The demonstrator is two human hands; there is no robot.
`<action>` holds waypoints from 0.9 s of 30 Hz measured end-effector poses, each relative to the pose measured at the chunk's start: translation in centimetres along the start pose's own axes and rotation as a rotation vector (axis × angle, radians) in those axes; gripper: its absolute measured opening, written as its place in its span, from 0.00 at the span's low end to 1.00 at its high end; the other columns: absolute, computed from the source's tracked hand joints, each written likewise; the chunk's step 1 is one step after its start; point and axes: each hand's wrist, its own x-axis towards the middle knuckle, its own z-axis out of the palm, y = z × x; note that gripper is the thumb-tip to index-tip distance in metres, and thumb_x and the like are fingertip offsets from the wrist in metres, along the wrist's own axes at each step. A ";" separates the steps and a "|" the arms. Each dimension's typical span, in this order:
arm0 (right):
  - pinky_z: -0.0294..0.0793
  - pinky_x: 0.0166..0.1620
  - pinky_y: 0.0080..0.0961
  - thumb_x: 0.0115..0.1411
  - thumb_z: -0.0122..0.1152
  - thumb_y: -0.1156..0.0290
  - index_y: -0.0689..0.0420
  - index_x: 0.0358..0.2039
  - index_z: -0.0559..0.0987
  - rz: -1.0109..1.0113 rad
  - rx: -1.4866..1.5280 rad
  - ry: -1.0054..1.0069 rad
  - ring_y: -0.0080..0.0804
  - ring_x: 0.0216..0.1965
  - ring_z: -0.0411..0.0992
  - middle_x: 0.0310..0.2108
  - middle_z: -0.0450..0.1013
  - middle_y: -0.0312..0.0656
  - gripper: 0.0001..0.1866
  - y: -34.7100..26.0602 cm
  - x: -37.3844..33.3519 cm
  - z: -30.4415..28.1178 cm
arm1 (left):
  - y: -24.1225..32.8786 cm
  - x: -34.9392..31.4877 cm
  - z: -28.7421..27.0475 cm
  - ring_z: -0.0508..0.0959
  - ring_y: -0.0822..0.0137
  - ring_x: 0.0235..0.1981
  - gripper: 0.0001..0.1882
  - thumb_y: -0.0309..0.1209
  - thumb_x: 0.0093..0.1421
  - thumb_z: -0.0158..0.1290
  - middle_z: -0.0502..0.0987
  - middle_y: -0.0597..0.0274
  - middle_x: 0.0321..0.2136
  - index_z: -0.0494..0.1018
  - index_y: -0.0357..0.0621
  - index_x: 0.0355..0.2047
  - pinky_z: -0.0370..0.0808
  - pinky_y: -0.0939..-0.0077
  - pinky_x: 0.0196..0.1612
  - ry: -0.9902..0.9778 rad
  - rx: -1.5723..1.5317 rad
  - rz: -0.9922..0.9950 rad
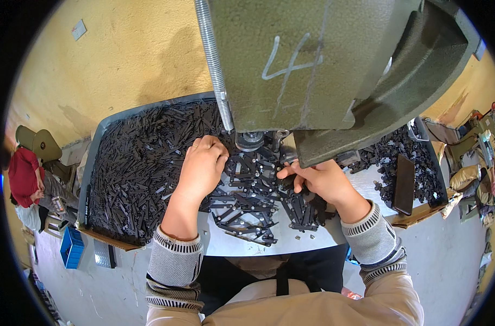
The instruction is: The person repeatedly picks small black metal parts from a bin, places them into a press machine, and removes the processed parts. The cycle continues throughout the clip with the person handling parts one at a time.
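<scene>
My left hand point(202, 165) rests palm down on a heap of small black metal links point(247, 201), its fingers curled over pieces just left of the press's round ram point(250, 140). My right hand point(318, 179) pinches a black link near the ram's right side, fingertips pointing left toward the die. A big grey-green press body point(312, 65) hangs over both hands and hides the work spot. A long spring point(215, 65) runs down its left side.
A grey tray point(95, 157) heaped with black strips stands at the left. Another tray point(421, 179) of black parts with a dark phone-like slab point(404, 185) is at the right. A person in red point(24, 174) sits far left by a blue crate point(72, 247).
</scene>
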 end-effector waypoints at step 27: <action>0.70 0.31 0.19 0.59 0.63 0.75 0.61 0.32 0.79 -0.247 -0.162 -0.030 0.19 0.26 0.72 0.23 0.75 0.34 0.04 0.3 0.4 0.6 | 5.2 0.0 0.6 0.71 0.80 0.20 0.06 0.24 0.62 0.52 0.76 0.64 0.21 0.74 0.32 0.37 0.66 0.86 0.24 -0.446 -1.182 -0.554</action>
